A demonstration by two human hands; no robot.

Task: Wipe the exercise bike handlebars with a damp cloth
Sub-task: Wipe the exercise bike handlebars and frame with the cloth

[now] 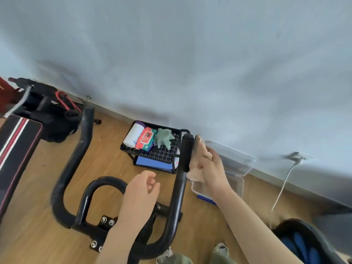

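right grip (209,168) clutches the cloth (197,149) against the handlebar (186,151) at 3 o'clock; left grip (141,189), 6 o'clock, loosely curled, holds nothing.

Room was pretty plain tbh. Pale grey-blue wall (190,54) w/ soft shadows on it, a low skirting board (304,189) along the bottom, light wood-look floor (114,153). I had a small black perforated rack (165,153) sitting right against the wall. Top shelf held a white roll (133,135), a red wipes pack (145,138) and some crumpled green thing (163,138), w/ smth blue (152,162) on the lower shelf. Next to it on the right was a clear plastic box (236,159). Further right, a wall socket (298,156) w/ a white cable (283,185) hanging down to the floor. Far left was a black padded bench (17,141) w/ red & white stripes, and a pile of black gear (57,119) behind it by the wall.
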